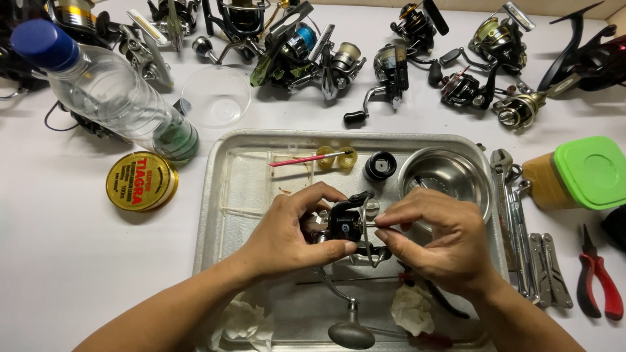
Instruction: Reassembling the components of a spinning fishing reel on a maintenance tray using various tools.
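Plainly, a reel is being worked on over a tray.

Left hand: the left hand wraps the black body of a small spinning reel, its fingers closed round it and the thumb pressed underneath.

Right hand: the right hand pinches thumb and forefinger narrowly together just beside the reel's right side, on something thin and pale; whether that is a pin, a shaft or a washer I cannot tell.

Where the reel is: held between both sets of fingers, just above the metal tray, its crank handle hanging down toward the person.

Step in hand: by my judgement, a small part is being drawn from or fitted into the reel's side.

Next move calls for: a steady left grip and a fine, straight pull or push from the right fingertips, as the part looks tiny.

About the fingers: beyond them lie a steel bowl, a black spool and a pink stick; right of the right hand, spanners and red pliers on the worktop.

Hard to make out: the reel's far face is covered by fingers, and a tool under the right wrist is mostly hidden.
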